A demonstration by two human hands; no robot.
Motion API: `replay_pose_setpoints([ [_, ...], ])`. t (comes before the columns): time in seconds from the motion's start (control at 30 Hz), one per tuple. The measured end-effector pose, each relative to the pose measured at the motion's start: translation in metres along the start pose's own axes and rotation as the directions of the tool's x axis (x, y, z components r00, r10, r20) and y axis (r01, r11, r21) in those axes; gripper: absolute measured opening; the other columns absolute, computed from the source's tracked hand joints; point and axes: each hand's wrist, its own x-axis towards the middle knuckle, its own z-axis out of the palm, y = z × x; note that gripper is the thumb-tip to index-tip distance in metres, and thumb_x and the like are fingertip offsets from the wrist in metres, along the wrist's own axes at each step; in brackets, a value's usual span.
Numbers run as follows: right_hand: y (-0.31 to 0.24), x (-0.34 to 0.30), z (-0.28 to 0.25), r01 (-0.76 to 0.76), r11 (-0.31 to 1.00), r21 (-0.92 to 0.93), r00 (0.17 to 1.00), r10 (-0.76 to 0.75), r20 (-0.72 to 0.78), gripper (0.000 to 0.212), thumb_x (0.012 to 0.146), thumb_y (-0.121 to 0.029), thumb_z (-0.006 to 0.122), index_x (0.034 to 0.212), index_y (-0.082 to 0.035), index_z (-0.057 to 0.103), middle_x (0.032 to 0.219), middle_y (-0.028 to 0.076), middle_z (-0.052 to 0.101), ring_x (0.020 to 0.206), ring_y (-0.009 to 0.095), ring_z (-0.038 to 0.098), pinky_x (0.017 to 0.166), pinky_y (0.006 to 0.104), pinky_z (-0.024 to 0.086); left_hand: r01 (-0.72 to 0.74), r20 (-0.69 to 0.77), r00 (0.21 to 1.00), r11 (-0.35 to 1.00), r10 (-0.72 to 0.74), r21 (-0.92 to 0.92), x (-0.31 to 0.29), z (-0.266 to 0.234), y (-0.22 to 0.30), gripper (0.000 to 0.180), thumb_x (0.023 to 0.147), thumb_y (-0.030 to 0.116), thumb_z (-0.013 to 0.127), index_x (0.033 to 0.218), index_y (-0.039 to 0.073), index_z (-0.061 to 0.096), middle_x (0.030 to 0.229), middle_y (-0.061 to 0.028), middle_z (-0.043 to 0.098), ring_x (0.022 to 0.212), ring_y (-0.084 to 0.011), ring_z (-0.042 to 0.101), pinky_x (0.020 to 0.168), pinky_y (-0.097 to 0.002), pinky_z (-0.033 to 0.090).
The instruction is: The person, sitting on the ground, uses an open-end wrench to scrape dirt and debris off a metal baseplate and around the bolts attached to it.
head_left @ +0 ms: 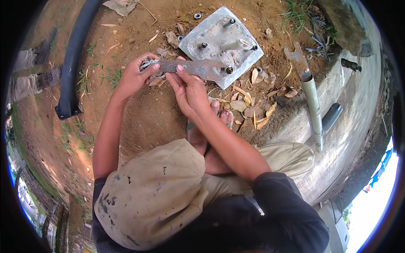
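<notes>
A worn, rust-brown flat spanner point(193, 67) lies across in front of me, its broad end at a dark bolt point(229, 70) on the near corner of a square grey base plate point(200, 26). I cannot tell whether its jaw grips that bolt. My left hand point(138, 79) is closed round the spanner's left end, where grey stringy material point(147, 64) shows by the fingers. My right hand point(189, 90) pinches the handle's middle between thumb and fingers. Several dark bolts stand up from the plate, with a short pale pipe piece point(236, 45) among them.
Loose nuts point(197, 16) and dry leaves point(249, 110) lie on the soil. At right, a second spanner point(298, 57) has a pale pipe point(312, 107) over its handle, beside a concrete edge point(291, 122). A black flanged pole point(72, 63) lies left; another person's legs point(29, 76) are beyond.
</notes>
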Motion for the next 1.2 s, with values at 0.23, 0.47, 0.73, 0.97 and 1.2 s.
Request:
replay_pose_setpoints([
  [0.23,-0.009,0.010,0.003,0.063,0.996,0.070,0.998,-0.064,0.014,0.039,0.103,-0.006,0.062,0.141,-0.001,0.053,0.127,0.010,0.065,0.117,0.020,0.066,0.106,0.0357,0.056,-0.073,0.033,0.997,0.994,0.071,0.080,0.019,0.007,0.026,0.026,0.100,0.028,0.072,0.116,0.009,0.065,0.080,0.0047,0.056,0.066,-0.0047,0.050,0.056,-0.0235,0.040],
  [0.47,-0.009,0.014,0.001,0.074,0.990,0.117,0.997,-0.076,0.012,0.041,0.104,-0.005,0.060,0.144,0.000,0.050,0.133,0.016,0.062,0.122,0.025,0.065,0.109,0.0388,0.056,-0.194,0.070,0.980,0.970,0.185,0.144,0.034,0.003,0.018,0.026,0.100,0.029,0.072,0.117,0.009,0.065,0.082,0.0040,0.056,0.067,-0.0047,0.049,0.056,-0.0234,0.039],
  [0.73,-0.010,0.007,-0.002,0.074,0.995,0.063,0.997,-0.074,0.001,0.042,0.103,-0.009,0.064,0.142,0.001,0.052,0.129,0.011,0.065,0.119,0.021,0.065,0.109,0.0373,0.053,-0.097,0.036,0.995,0.981,0.092,0.166,0.021,0.012,0.021,0.026,0.100,0.028,0.072,0.115,0.008,0.066,0.083,0.0039,0.056,0.067,-0.0055,0.049,0.059,-0.0247,0.041],
  [0.97,-0.008,0.008,0.000,0.086,0.994,0.064,0.996,-0.086,-0.016,0.040,0.103,-0.009,0.064,0.141,0.000,0.054,0.128,0.011,0.065,0.118,0.020,0.066,0.108,0.0377,0.054,-0.025,0.030,0.999,0.996,0.023,0.085,0.021,0.010,0.022,0.027,0.100,0.029,0.072,0.117,0.009,0.065,0.083,0.0029,0.059,0.068,-0.0065,0.051,0.058,-0.0260,0.042],
  [1.2,-0.019,-0.017,-0.011,-0.026,0.994,-0.108,0.998,0.020,-0.055,0.031,0.106,-0.015,0.061,0.134,-0.001,0.059,0.122,0.010,0.068,0.117,0.020,0.066,0.101,0.0364,0.056,0.108,0.103,0.989,0.994,-0.109,0.011,-0.009,0.019,0.009,0.021,0.099,0.025,0.073,0.109,0.008,0.065,0.079,0.0023,0.059,0.068,-0.0071,0.054,0.060,-0.0269,0.045],
])
